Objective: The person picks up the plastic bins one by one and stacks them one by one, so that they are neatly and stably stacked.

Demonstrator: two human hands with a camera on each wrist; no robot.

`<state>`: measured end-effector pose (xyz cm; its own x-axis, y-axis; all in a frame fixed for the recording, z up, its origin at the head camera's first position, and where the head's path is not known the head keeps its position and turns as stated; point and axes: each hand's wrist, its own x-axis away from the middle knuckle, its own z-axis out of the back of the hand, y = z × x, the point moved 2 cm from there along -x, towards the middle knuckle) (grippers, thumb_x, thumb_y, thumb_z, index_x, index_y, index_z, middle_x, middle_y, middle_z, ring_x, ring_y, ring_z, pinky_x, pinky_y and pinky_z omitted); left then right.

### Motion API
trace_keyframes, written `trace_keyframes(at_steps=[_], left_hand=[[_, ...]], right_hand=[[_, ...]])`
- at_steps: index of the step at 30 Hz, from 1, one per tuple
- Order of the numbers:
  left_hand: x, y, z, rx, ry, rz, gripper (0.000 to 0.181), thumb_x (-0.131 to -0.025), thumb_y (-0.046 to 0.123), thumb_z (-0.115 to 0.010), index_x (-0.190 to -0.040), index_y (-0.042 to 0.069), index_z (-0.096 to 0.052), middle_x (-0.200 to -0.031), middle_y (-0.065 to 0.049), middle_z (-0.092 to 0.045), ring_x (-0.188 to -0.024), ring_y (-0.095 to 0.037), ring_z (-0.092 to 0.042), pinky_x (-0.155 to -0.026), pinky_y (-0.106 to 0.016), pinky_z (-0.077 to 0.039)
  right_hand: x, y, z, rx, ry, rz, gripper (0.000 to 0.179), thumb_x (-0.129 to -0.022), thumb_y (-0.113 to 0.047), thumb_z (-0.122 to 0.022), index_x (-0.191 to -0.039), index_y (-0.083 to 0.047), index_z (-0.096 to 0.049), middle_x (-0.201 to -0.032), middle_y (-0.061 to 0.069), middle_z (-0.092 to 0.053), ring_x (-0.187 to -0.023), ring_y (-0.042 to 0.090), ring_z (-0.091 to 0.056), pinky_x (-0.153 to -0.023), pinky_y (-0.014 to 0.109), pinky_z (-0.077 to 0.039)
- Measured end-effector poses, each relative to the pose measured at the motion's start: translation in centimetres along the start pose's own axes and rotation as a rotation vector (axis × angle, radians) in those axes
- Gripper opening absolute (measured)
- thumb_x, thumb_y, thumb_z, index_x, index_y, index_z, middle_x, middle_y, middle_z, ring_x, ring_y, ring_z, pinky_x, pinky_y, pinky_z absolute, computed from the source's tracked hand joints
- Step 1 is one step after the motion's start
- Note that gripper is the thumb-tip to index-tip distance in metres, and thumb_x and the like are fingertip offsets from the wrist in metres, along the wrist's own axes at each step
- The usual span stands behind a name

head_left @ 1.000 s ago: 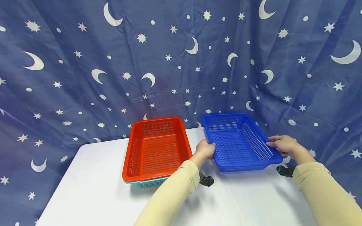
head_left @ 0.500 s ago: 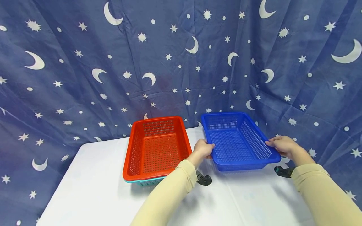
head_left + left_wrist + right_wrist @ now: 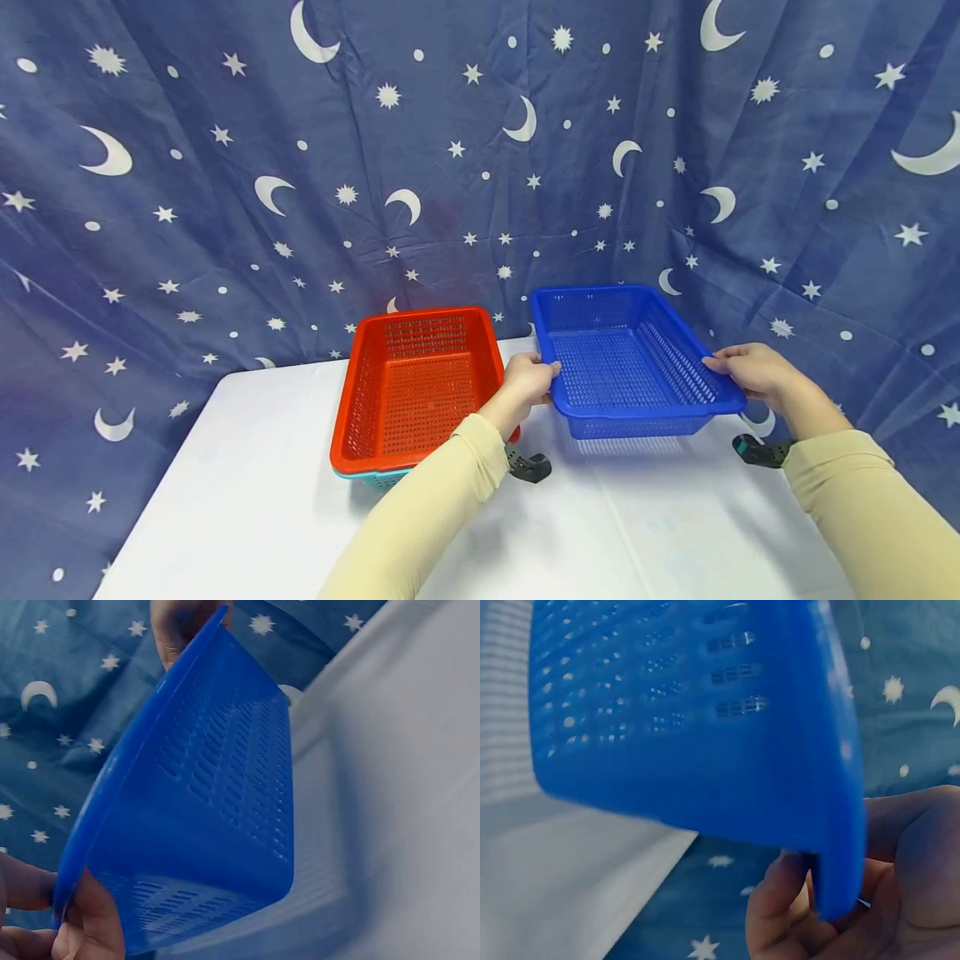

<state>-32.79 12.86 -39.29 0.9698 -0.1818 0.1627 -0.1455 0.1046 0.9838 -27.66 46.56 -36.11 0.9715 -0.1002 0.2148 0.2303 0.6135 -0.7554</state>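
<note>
Both hands are holding up the blue basket [image 3: 618, 367]; it's hanging just above the white table [image 3: 247, 467], right of the red basket [image 3: 427, 408], and casting a shadow on the tabletop below. Left hand [image 3: 528, 379] is gripping the left side rim toward the near corner, fingers [image 3: 97, 915] pinching the lip from both faces. Right hand [image 3: 757, 371] is doing the same on the right side, thumb and fingers pinching the rim between them. Red basket is sitting nested in a teal basket [image 3: 375, 479], only a strip of teal showing under the red rim. Left sleeve [image 3: 427, 500] is crossing in front of the red basket's near right corner. Patterned curtain [image 3: 450, 108], moons and stars on blue, is hanging behind the table.
</note>
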Motion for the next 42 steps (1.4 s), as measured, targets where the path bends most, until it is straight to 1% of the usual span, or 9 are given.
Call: trace_keyframes(at_steps=[6, 12, 16, 19, 23, 29, 34, 37, 42], left_hand=[[0.2, 2.1, 2.6, 0.032, -0.005, -0.053, 0.038, -0.103, 0.012, -0.062, -0.135, -0.008, -0.058, -0.113, -0.023, -0.071, -0.103, -0.037, -0.072, -0.082, -0.043, -0.061], [0.5, 2.7, 5.1, 0.063, -0.020, -0.059, 0.039, -0.103, 0.013, -0.063, -0.136, -0.008, -0.058, -0.106, -0.021, -0.073, -0.103, -0.039, -0.071, -0.079, -0.042, -0.062], [0.6, 2.9, 6.6, 0.091, -0.048, -0.081, 0.034, -0.103, 0.012, -0.063, -0.132, -0.006, -0.062, -0.104, -0.020, -0.073, -0.093, -0.034, -0.074, -0.074, -0.039, -0.062], [0.9, 3.2, 7.9, 0.092, -0.059, -0.084, 0.035, -0.102, 0.013, -0.064, -0.133, -0.005, -0.062, -0.107, -0.021, -0.073, -0.087, -0.028, -0.074, -0.068, -0.034, -0.062], [1.7, 3.8, 9.9, 0.105, -0.075, -0.066, 0.037, -0.102, 0.014, -0.066, -0.134, -0.004, -0.061, -0.118, -0.027, -0.069, -0.099, -0.037, -0.072, -0.062, -0.029, -0.061], [2.6, 4.9, 12.7, 0.110, -0.088, -0.062, 0.039, -0.101, 0.013, -0.068, -0.135, -0.005, -0.060, -0.123, -0.030, -0.066, -0.104, -0.039, -0.071, -0.065, -0.031, -0.062], [3.2, 5.9, 15.0, 0.055, -0.060, -0.041, 0.042, -0.098, 0.015, -0.071, -0.134, -0.005, -0.061, -0.119, -0.029, -0.068, -0.090, -0.032, -0.074, -0.064, -0.030, -0.061], [3.6, 6.4, 16.3, 0.028, -0.043, -0.039, 0.044, -0.097, 0.015, -0.073, -0.134, -0.005, -0.060, -0.107, -0.025, -0.072, -0.077, -0.022, -0.073, -0.061, -0.028, -0.060], [4.4, 6.8, 17.7, 0.039, -0.020, -0.037, 0.048, -0.095, 0.015, -0.076, -0.135, -0.007, -0.058, -0.093, -0.017, -0.073, -0.064, -0.017, -0.070, -0.053, -0.025, -0.057]], right_hand=[[0.0, -2.6, -0.7, -0.049, 0.007, 0.047, 0.056, -0.110, -0.027, -0.048, -0.140, 0.020, -0.041, -0.100, 0.014, -0.069, -0.083, 0.019, -0.070, -0.075, 0.033, -0.060], [0.2, -4.5, -1.6, -0.071, -0.006, 0.096, 0.058, -0.110, -0.026, -0.046, -0.144, 0.021, -0.036, -0.102, 0.014, -0.068, -0.085, 0.017, -0.070, -0.076, 0.033, -0.061], [0.4, -5.3, -2.1, -0.089, -0.025, 0.121, 0.059, -0.110, -0.025, -0.046, -0.146, 0.021, -0.034, -0.103, 0.012, -0.068, -0.086, 0.016, -0.070, -0.078, 0.032, -0.061], [0.5, -6.0, -2.6, -0.115, -0.044, 0.142, 0.057, -0.110, -0.025, -0.047, -0.145, 0.019, -0.036, -0.102, 0.009, -0.069, -0.087, 0.015, -0.070, -0.078, 0.030, -0.060], [0.7, -7.3, -3.2, -0.164, -0.046, 0.159, 0.057, -0.109, -0.026, -0.052, -0.144, 0.017, -0.040, -0.095, 0.003, -0.069, -0.082, 0.011, -0.068, -0.074, 0.027, -0.058], [1.1, -9.7, -3.7, -0.153, -0.055, 0.168, 0.062, -0.106, -0.030, -0.058, -0.144, 0.016, -0.042, -0.101, 0.005, -0.071, -0.088, 0.015, -0.070, -0.080, 0.028, -0.058], [0.9, -11.5, -4.5, -0.127, -0.089, 0.180, 0.059, -0.105, -0.030, -0.061, -0.141, 0.015, -0.046, -0.108, 0.011, -0.071, -0.094, 0.019, -0.071, -0.088, 0.036, -0.059], [0.9, -12.4, -5.1, -0.126, -0.111, 0.204, 0.056, -0.105, -0.028, -0.061, -0.138, 0.015, -0.047, -0.105, 0.010, -0.071, -0.090, 0.018, -0.071, -0.086, 0.035, -0.059], [0.9, -13.6, -6.1, -0.150, -0.128, 0.210, 0.054, -0.105, -0.025, -0.061, -0.138, 0.015, -0.046, -0.099, 0.007, -0.070, -0.085, 0.016, -0.069, -0.082, 0.031, -0.060]])
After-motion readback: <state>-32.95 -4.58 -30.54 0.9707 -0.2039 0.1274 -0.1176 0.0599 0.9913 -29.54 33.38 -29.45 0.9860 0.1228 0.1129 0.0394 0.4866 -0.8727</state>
